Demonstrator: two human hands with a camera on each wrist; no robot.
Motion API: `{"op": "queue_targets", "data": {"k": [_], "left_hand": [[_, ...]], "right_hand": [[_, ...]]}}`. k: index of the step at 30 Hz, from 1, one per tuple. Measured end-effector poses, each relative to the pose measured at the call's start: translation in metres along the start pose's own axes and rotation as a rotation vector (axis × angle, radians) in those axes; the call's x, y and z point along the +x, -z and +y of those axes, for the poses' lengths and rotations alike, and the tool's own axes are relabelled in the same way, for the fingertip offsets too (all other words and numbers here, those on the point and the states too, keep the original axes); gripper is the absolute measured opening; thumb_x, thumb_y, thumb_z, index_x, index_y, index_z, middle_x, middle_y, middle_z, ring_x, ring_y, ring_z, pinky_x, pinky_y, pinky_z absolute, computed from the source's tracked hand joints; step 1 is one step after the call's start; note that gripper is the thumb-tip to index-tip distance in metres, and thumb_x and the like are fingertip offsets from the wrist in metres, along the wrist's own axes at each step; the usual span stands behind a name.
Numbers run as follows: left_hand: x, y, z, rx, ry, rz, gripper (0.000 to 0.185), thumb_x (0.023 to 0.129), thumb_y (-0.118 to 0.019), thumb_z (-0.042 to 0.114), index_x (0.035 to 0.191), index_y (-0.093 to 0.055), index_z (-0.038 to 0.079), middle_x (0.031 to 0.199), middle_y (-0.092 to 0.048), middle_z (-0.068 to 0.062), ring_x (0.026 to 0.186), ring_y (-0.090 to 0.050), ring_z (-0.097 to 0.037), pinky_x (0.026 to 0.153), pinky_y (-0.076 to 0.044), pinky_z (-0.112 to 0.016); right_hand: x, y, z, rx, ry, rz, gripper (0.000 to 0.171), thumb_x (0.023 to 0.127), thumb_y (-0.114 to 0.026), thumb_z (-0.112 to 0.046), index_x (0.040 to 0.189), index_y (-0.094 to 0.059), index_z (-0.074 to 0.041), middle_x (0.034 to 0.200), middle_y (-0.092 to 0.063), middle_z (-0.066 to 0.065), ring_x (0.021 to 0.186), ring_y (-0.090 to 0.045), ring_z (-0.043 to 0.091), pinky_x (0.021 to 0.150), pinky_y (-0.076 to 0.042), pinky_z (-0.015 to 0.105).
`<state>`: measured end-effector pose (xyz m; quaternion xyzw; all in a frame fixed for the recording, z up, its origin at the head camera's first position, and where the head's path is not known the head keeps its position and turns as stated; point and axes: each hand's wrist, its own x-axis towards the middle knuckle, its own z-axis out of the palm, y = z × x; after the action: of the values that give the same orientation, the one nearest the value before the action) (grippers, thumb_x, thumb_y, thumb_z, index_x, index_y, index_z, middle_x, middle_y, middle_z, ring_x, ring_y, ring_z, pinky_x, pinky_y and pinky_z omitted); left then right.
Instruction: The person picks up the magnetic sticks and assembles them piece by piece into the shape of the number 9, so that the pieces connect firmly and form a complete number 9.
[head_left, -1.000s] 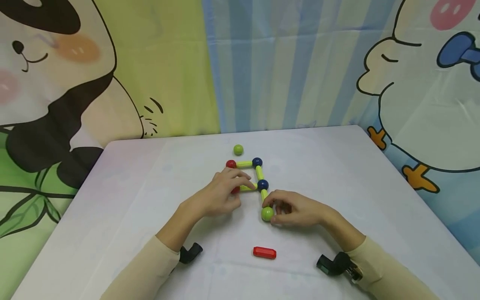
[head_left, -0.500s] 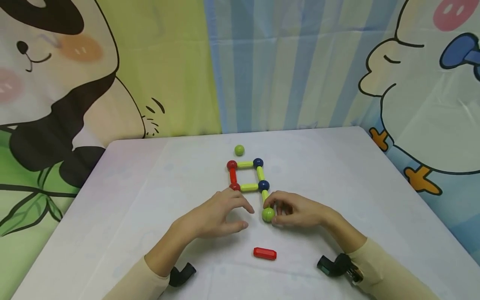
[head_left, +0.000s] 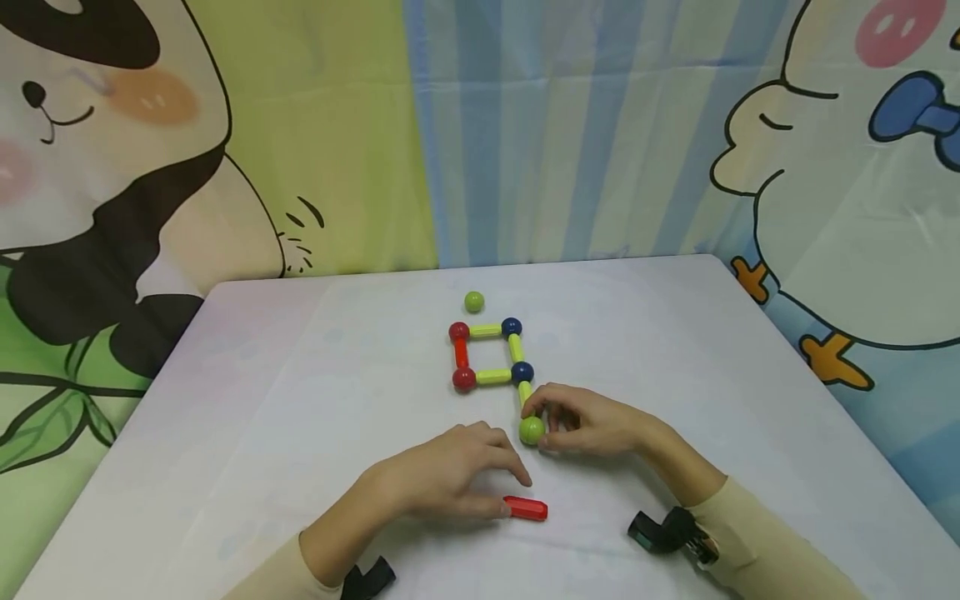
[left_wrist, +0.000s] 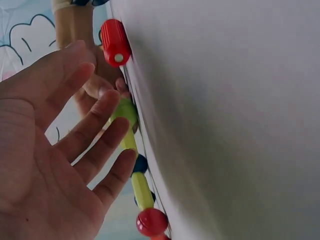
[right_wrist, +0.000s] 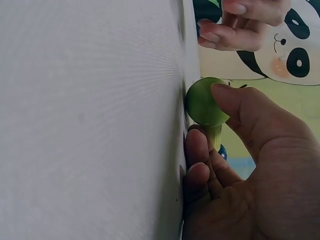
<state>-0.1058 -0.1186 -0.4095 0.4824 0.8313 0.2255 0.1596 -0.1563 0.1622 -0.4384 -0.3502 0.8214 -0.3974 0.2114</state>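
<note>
A flat frame of magnetic rods and balls (head_left: pixel 487 354) lies mid-table: red and blue balls at its corners, yellow rods and one red rod between them. A yellow-green rod (head_left: pixel 525 393) runs from the near blue ball (head_left: pixel 522 372) to a green ball (head_left: pixel 531 430). My right hand (head_left: pixel 546 423) pinches that green ball (right_wrist: pixel 202 102), thumb on top and fingers curled under the rod. My left hand (head_left: pixel 512 493) hovers with straight fingers (left_wrist: pixel 95 125) over the left end of a loose red rod (head_left: pixel 527 508), seen in the left wrist view as the red rod (left_wrist: pixel 115 42). It holds nothing.
A loose green ball (head_left: pixel 473 301) sits just beyond the frame. The white table (head_left: pixel 262 392) ends at a cartoon curtain behind; its left and right edges slant away. Black wrist camera mounts (head_left: pixel 663 531) show at both cuffs.
My left hand has drawn back from the frame's near-left red ball toward me and now sits over the loose red rod. The right hand has stayed on the green ball.
</note>
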Motion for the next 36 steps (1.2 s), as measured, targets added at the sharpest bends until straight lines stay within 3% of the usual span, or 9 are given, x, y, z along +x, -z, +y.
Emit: {"op": "queue_targets", "data": {"k": [6,13,19,29,36], "left_hand": [[0.009,-0.007,0.005,0.083,-0.072,-0.039,0.029,0.094,-0.074,0.035,0.123,-0.069,0.036,0.118,-0.062,0.015,0.111,-0.053,-0.004,0.098,-0.045,-0.027],[0.014,-0.009,0.010,0.134,-0.058,-0.073,0.027,0.092,-0.077,0.034,0.118,-0.070,0.036,0.106,-0.060,0.017,0.105,-0.052,-0.003,0.095,-0.046,-0.027],[0.023,-0.012,0.015,0.186,-0.056,-0.058,0.020,0.091,-0.078,0.037,0.109,-0.069,0.035,0.096,-0.056,0.018,0.095,-0.049,-0.002,0.086,-0.043,-0.023],[0.027,-0.008,0.017,0.190,0.017,-0.100,0.019,0.090,-0.080,0.030,0.105,-0.069,0.033,0.091,-0.054,0.018,0.087,-0.049,-0.001,0.086,-0.044,-0.024],[0.018,-0.002,0.010,0.150,0.075,-0.061,0.017,0.092,-0.076,0.027,0.107,-0.069,0.030,0.096,-0.059,0.018,0.089,-0.051,-0.002,0.089,-0.046,-0.026]], "right_hand": [[-0.003,-0.001,-0.001,-0.018,-0.007,0.002,0.033,0.096,-0.073,-0.025,0.126,-0.060,-0.025,0.103,-0.062,-0.004,0.087,-0.060,0.015,0.070,-0.048,0.024],[0.000,-0.001,-0.005,-0.032,-0.012,-0.019,0.032,0.097,-0.072,-0.027,0.127,-0.060,-0.027,0.109,-0.059,-0.008,0.089,-0.058,0.015,0.073,-0.048,0.024],[-0.001,0.000,-0.005,-0.046,-0.024,-0.015,0.033,0.097,-0.073,-0.027,0.126,-0.060,-0.030,0.109,-0.059,-0.009,0.090,-0.058,0.015,0.073,-0.048,0.025],[0.000,-0.001,-0.003,-0.005,-0.040,-0.022,0.033,0.096,-0.074,-0.026,0.126,-0.060,-0.031,0.110,-0.060,-0.007,0.090,-0.058,0.016,0.073,-0.048,0.025],[-0.001,-0.001,-0.004,-0.012,-0.040,-0.015,0.033,0.096,-0.074,-0.028,0.126,-0.060,-0.031,0.109,-0.059,-0.008,0.090,-0.058,0.016,0.073,-0.048,0.025]]}}
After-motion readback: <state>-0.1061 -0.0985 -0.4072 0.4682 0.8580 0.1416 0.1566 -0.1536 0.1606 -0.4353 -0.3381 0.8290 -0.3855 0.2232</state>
